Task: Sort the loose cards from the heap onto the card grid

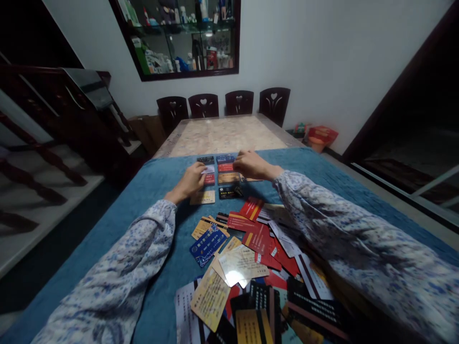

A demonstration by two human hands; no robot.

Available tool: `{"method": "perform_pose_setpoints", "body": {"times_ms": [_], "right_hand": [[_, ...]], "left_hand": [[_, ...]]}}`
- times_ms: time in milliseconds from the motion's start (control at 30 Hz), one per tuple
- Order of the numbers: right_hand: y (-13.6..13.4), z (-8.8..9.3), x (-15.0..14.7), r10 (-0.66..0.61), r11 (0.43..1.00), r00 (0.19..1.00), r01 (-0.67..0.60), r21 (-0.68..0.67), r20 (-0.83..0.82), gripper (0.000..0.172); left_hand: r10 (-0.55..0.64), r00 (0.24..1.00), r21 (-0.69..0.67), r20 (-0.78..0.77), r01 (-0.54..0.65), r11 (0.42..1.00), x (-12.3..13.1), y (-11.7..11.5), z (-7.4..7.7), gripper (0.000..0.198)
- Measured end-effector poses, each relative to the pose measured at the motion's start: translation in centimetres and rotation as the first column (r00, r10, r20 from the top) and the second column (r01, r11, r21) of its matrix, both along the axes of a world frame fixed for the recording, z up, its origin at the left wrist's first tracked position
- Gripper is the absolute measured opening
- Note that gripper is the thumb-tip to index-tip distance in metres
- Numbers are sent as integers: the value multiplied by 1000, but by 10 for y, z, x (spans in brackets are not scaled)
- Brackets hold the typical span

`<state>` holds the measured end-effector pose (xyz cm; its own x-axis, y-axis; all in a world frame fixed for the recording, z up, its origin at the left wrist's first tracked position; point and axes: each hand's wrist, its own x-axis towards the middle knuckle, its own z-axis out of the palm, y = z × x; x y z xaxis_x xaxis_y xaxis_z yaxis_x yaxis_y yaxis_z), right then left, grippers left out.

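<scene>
Two columns of plastic cards lie on the blue cloth (172, 191). My left hand (189, 182) is closed at the left column, fingertips on a white card (208, 169); a red card (209, 179) sits just below, partly covered. My right hand (255, 165) is closed with curled fingers at the right end of a red card (225, 167); what lies between its fingertips is hidden. Around them are a black card (205, 160), a blue card (224, 158), a gold card (228, 178), a black VIP card (230, 192) and a pale yellow card (202, 197).
Nearer me spreads a loose heap of overlapping cards, with a blue card (208, 246), a cream card (244, 265) and red cards (257, 238). Beyond the cloth is the bare tabletop (229, 134). Dark chairs (239, 103) line the far end; a banister (39, 143) stands left.
</scene>
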<state>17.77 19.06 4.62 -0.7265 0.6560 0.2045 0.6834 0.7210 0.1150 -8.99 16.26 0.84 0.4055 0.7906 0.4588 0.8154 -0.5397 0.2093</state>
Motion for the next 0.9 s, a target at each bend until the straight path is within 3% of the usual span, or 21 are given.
{"method": "perform_pose_setpoints", "body": {"times_ms": [400, 600, 733, 900], "right_hand": [[-57, -26, 44, -3, 1000, 999, 3, -2, -43, 24], [-75, -45, 58, -9, 999, 999, 7, -52, -39, 19], [-83, -54, 61, -47, 993, 998, 44, -112, -30, 25], [-94, -52, 59, -32, 982, 999, 33, -185, 8, 32]], "left_hand": [[-132, 991, 63, 12, 131, 989, 44, -54, -16, 22], [-169, 985, 2, -41, 169, 986, 72, -73, -19, 21], [-165, 977, -51, -136, 159, 986, 89, -88, -19, 19], [-124, 945, -97, -303, 99, 990, 106, -109, -16, 22]]}}
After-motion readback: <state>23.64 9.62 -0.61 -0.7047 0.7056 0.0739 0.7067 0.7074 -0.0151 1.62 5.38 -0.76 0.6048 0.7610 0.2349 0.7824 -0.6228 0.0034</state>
